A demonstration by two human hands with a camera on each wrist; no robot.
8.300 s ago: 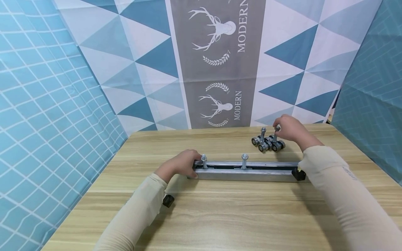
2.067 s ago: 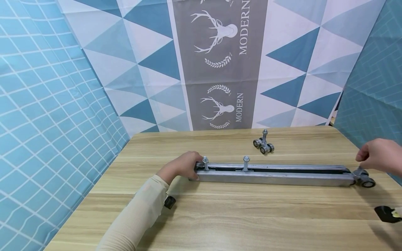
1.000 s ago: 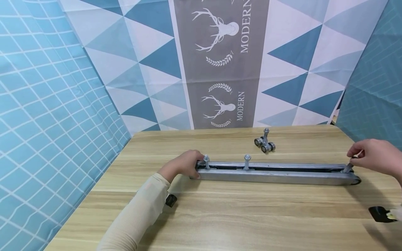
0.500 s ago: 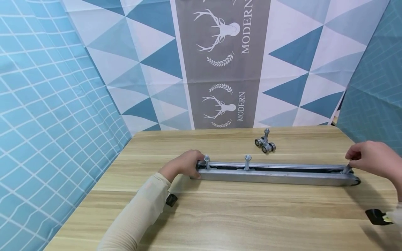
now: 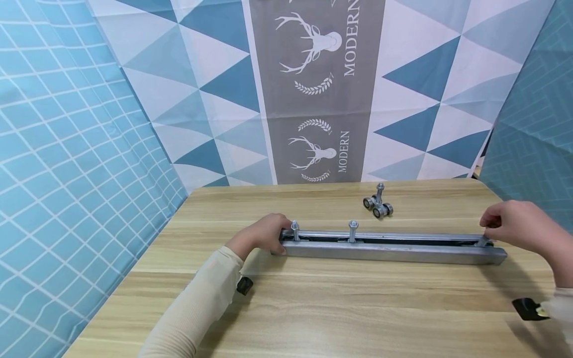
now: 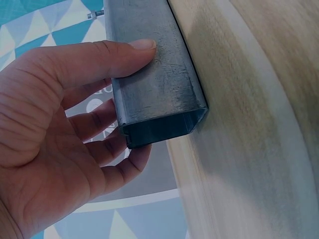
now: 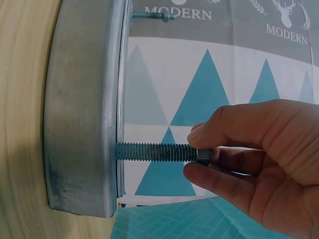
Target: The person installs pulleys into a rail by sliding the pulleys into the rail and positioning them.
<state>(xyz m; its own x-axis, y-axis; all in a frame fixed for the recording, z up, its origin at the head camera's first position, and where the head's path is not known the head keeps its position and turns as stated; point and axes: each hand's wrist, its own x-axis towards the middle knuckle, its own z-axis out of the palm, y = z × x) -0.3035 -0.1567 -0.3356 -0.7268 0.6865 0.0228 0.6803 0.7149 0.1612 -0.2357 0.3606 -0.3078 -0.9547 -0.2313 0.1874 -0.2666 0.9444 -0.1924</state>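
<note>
A grey metal track channel (image 5: 403, 252) lies across the table with its slot facing up. Its left end is gripped by my left hand (image 5: 261, 233); in the left wrist view the thumb presses one side and the fingers curl under the hollow end. My right hand (image 5: 521, 226) pinches the threaded bolt (image 7: 154, 152) of a roller trolley near the bolt's nut. That trolley's wheels are mostly hidden inside the track's right end. Two more trolley bolts, a left one (image 5: 295, 231) and a middle one (image 5: 353, 231), stand up from the slot.
One loose roller trolley (image 5: 378, 203) with its bolt upright stands on the wooden table (image 5: 340, 308) behind the track. Patterned cloth (image 5: 313, 99) hangs along the table's back, with blue cloth sheets at the left and right sides.
The right hand took one of two loose trolleys from behind the track, carried it right and fitted it into the right end. It has just slid further left inside. The left hand stayed.
</note>
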